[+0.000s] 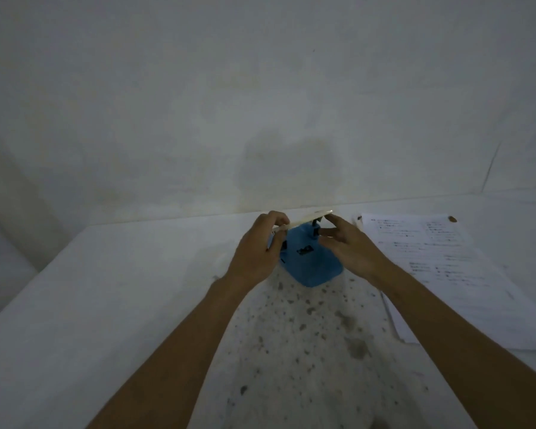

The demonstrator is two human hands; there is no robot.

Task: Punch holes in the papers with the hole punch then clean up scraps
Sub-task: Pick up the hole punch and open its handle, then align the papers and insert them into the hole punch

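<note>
A blue hole punch [310, 267] stands on the speckled white table [307, 342] between my two hands. A thin sheet of paper [307, 218], seen edge-on, lies flat above the punch's far end. My left hand [257, 252] pinches the sheet's left edge between thumb and fingers. My right hand [350, 249] holds its right end with the fingertips, fingers stretched out. Whether the sheet sits inside the punch slot cannot be told. The light is dim.
A stack of printed papers [446, 274] lies on the table to the right of my right arm, with a small dark object [452, 218] at its far corner. A pale wall [260, 103] rises just behind the table's far edge.
</note>
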